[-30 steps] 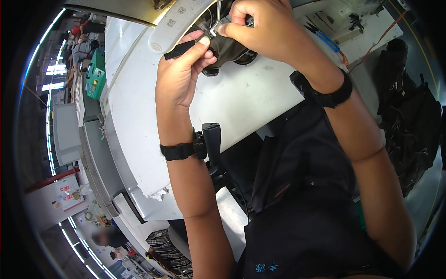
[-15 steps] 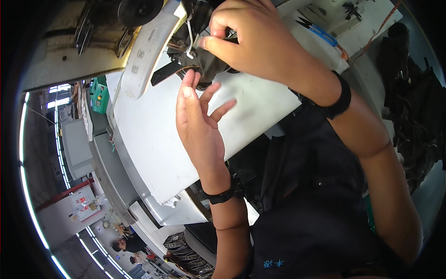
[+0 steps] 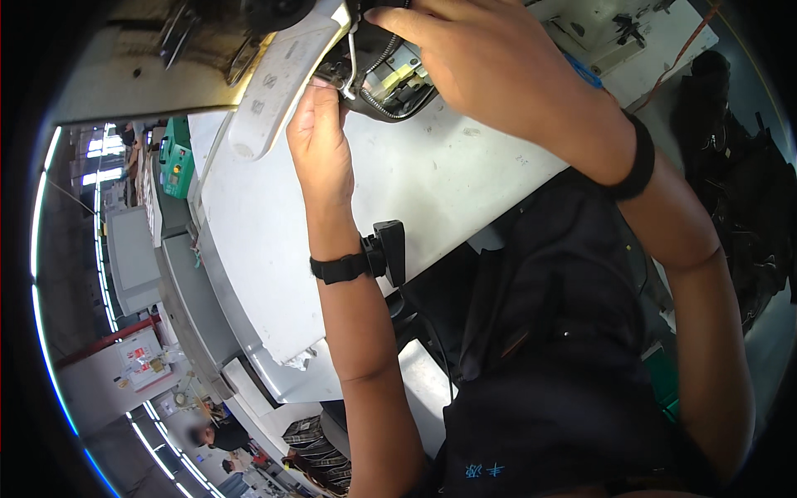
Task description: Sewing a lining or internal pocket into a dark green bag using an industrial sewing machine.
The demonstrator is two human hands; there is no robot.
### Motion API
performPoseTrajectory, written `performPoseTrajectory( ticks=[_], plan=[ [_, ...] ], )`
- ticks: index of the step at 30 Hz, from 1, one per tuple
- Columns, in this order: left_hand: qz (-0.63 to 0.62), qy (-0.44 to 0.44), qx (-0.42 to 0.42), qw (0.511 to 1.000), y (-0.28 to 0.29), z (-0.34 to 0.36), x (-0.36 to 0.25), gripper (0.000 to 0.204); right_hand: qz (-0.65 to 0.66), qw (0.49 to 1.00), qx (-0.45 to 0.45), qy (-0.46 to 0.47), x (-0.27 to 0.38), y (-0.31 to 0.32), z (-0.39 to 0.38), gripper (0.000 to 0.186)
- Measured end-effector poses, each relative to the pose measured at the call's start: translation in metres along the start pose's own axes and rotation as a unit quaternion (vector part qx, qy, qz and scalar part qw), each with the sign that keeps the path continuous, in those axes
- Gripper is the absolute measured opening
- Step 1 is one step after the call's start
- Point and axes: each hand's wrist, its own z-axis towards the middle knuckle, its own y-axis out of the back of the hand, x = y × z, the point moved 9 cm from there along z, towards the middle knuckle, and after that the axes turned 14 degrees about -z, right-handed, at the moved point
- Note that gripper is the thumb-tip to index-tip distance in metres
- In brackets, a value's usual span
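A dark fabric piece with a zipper (image 3: pixel 390 112) lies curved around the working area of a sewing machine (image 3: pixel 278 87), beside a thin bent metal rod. My left hand (image 3: pixel 322 137) reaches up to its left side, fingers pressed together at the fabric edge close to the machine; the fingertips are partly hidden. Over the upper right of the piece is my right hand (image 3: pixel 490 79), its thumb stretched along the dark cloth and its other fingers mostly out of sight. Inside the zipper's curve, metal and yellowish machine parts show.
Beneath the work spreads a white tabletop (image 3: pixel 257 274). Blue-handled snips (image 3: pixel 585 70) lie past my right hand, partly covered by it. Dark garments (image 3: pixel 739 183) are heaped at the right. A green box (image 3: pixel 176 158) stands at the left, and a person (image 3: pixel 217 433) is far off.
My left hand, open with fingers spread before, has moved up and closed at the fabric edge. The right hand has shifted up and right, and the zippered piece now curves open around the machine parts.
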Motion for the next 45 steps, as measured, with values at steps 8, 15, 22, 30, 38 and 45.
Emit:
performPoseTrajectory(
  ticks=[8, 15, 22, 30, 38, 45],
  plan=[
    [-0.107, 0.039, 0.044, 0.993, -0.005, 0.009, 0.012, 0.036, 0.094, 0.994, 0.054, 0.014, -0.008, -0.006, 0.02, 0.031],
    [-0.179, 0.071, 0.013, 0.981, -0.002, 0.01, 0.025, 0.033, -0.064, 0.992, -0.106, 0.038, 0.017, 0.021, -0.019, 0.032],
    [-0.172, 0.058, 0.034, 0.983, -0.01, 0.002, 0.017, 0.035, 0.093, 0.977, -0.189, -0.021, 0.042, 0.022, -0.042, 0.012],
    [-0.184, 0.058, 0.102, 0.976, -0.022, -0.025, 0.005, 0.067, 0.121, 0.969, -0.132, -0.171, 0.048, -0.017, -0.04, 0.011],
    [-0.198, 0.112, 0.062, 0.972, -0.023, -0.024, 0.001, 0.069, 0.323, 0.904, -0.093, -0.264, 0.044, -0.037, -0.044, 0.012],
    [-0.248, 0.127, 0.042, 0.959, -0.026, -0.022, 0.001, 0.057, 0.404, 0.86, -0.079, -0.301, 0.041, -0.049, -0.052, 0.016]
  ],
)
